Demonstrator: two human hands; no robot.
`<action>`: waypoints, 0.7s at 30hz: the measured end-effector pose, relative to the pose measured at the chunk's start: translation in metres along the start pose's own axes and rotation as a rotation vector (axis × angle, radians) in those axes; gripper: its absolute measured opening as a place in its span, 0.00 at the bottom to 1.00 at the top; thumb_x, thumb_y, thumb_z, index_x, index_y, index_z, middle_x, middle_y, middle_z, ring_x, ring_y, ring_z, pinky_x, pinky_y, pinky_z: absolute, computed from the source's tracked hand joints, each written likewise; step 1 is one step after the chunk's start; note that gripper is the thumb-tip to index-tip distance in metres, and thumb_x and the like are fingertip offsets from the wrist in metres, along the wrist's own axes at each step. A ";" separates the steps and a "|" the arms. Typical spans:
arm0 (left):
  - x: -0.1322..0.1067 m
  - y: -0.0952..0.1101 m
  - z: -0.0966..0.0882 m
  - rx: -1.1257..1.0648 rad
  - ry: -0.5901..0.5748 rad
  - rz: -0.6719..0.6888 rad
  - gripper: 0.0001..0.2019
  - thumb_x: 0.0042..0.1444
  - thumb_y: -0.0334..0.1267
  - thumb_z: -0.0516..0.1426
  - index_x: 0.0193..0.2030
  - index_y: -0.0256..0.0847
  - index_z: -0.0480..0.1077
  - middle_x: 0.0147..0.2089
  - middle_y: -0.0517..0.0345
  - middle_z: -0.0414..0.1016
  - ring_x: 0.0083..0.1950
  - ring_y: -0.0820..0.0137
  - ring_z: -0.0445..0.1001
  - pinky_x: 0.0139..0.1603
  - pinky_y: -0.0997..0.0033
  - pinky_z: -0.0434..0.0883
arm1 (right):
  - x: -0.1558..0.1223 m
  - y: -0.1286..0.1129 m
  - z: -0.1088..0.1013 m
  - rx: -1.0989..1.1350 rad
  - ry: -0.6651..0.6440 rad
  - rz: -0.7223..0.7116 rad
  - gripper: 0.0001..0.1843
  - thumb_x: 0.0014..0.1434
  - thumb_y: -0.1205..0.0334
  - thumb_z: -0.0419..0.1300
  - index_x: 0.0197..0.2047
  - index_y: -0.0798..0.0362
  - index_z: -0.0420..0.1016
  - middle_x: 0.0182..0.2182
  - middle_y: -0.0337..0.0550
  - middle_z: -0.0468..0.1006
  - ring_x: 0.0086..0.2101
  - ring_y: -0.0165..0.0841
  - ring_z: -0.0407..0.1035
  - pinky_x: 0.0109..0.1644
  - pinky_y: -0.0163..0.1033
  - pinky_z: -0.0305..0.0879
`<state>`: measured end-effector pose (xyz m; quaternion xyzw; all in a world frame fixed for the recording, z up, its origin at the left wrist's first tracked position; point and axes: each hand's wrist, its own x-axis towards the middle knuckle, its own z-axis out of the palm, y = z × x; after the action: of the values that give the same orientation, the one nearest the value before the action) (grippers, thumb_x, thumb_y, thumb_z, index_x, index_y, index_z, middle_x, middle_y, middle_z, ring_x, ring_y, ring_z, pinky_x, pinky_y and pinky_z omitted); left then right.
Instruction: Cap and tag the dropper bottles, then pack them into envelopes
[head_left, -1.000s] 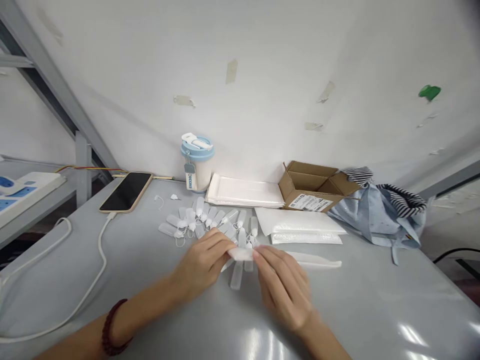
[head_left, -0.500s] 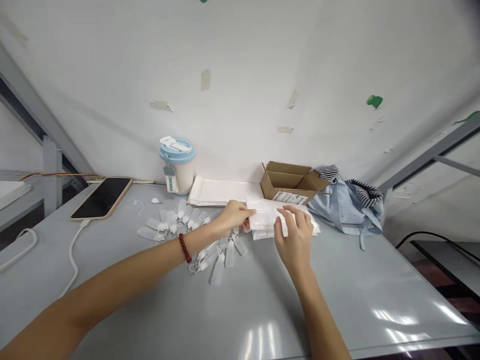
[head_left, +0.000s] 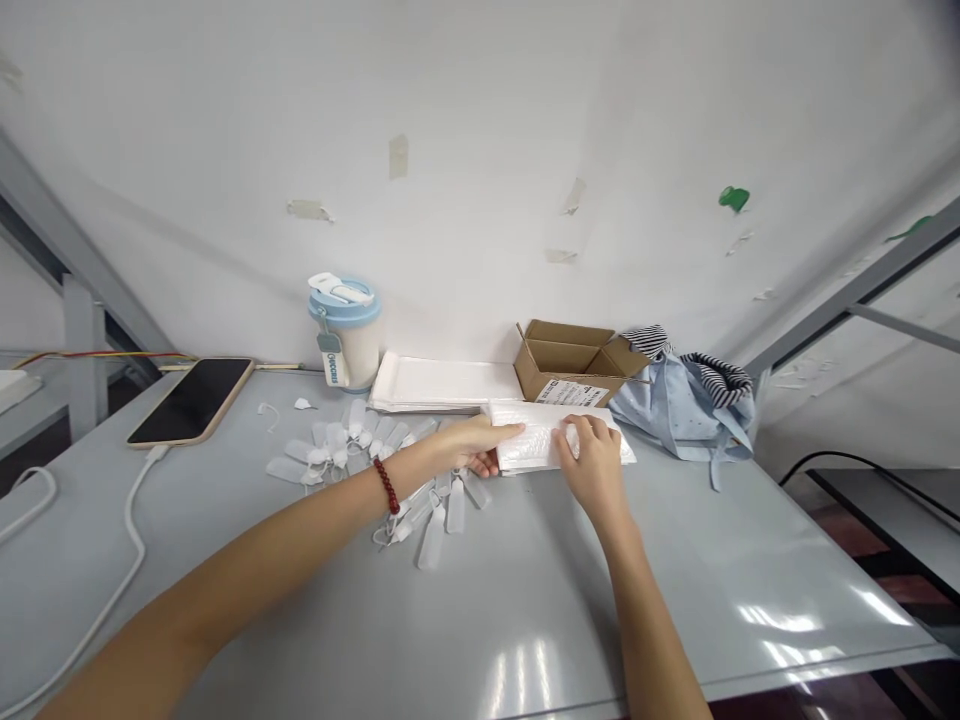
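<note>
A white bubble mailer (head_left: 529, 445) lies in front of the cardboard box, with at least one more white layer showing under its edge. My left hand (head_left: 480, 440) grips its left end, thumb on top and fingers tucked below. My right hand (head_left: 594, 462) is closed with bent fingers on the mailer's right half, pinching at its surface; the fingertips are partly hidden. Under and around my left wrist lie several translucent plastic tags (head_left: 431, 540) with white caps and loops.
A flat stack of white mailers (head_left: 450, 382) lies by the wall. Around it stand a blue-lidded cup (head_left: 352, 345), an open cardboard box (head_left: 562, 375) and a light blue cloth bag (head_left: 675, 410). A phone (head_left: 199, 400) with a white cable (head_left: 131, 530) lies on the left of the grey table (head_left: 480, 630).
My right hand has come down onto the mailer and its fingers have closed against it. My left hand keeps its hold, and the mailer lies flatter. The view has shifted slightly.
</note>
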<state>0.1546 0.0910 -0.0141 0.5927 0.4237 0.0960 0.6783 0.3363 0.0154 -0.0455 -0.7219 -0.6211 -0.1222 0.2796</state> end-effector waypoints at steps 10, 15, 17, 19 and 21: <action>0.008 0.000 -0.001 0.028 0.032 -0.041 0.15 0.63 0.41 0.55 0.52 0.36 0.67 0.50 0.50 0.72 0.45 0.65 0.74 0.44 0.58 0.74 | 0.003 0.003 0.002 0.071 0.017 -0.038 0.17 0.63 0.56 0.49 0.47 0.54 0.72 0.49 0.56 0.71 0.50 0.47 0.63 0.48 0.52 0.63; -0.001 -0.002 -0.008 0.058 0.109 -0.035 0.15 0.62 0.40 0.55 0.53 0.37 0.66 0.52 0.50 0.71 0.47 0.63 0.74 0.46 0.57 0.73 | 0.002 0.000 -0.003 0.097 0.011 -0.041 0.17 0.63 0.55 0.49 0.47 0.54 0.73 0.50 0.56 0.71 0.51 0.48 0.63 0.48 0.54 0.63; -0.003 -0.001 -0.007 0.052 0.116 -0.001 0.15 0.62 0.40 0.55 0.54 0.37 0.66 0.52 0.50 0.70 0.48 0.63 0.73 0.46 0.56 0.73 | 0.002 -0.001 -0.004 0.106 0.010 -0.044 0.17 0.62 0.56 0.49 0.47 0.55 0.73 0.50 0.58 0.71 0.51 0.48 0.64 0.49 0.54 0.64; -0.003 0.002 -0.004 0.043 0.127 0.037 0.15 0.62 0.40 0.56 0.54 0.37 0.66 0.53 0.49 0.70 0.48 0.63 0.73 0.46 0.56 0.73 | 0.003 -0.002 -0.004 0.110 0.014 -0.042 0.17 0.62 0.57 0.49 0.47 0.56 0.73 0.50 0.59 0.72 0.51 0.48 0.64 0.49 0.54 0.64; -0.001 0.005 -0.002 0.039 0.148 0.070 0.15 0.62 0.39 0.56 0.54 0.36 0.66 0.53 0.49 0.70 0.48 0.63 0.73 0.46 0.56 0.73 | 0.003 -0.001 -0.004 0.108 0.024 -0.037 0.17 0.62 0.58 0.49 0.46 0.57 0.73 0.50 0.59 0.72 0.51 0.47 0.65 0.50 0.53 0.64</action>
<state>0.1541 0.0931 -0.0087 0.6117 0.4535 0.1549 0.6295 0.3363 0.0157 -0.0398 -0.6926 -0.6365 -0.1022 0.3235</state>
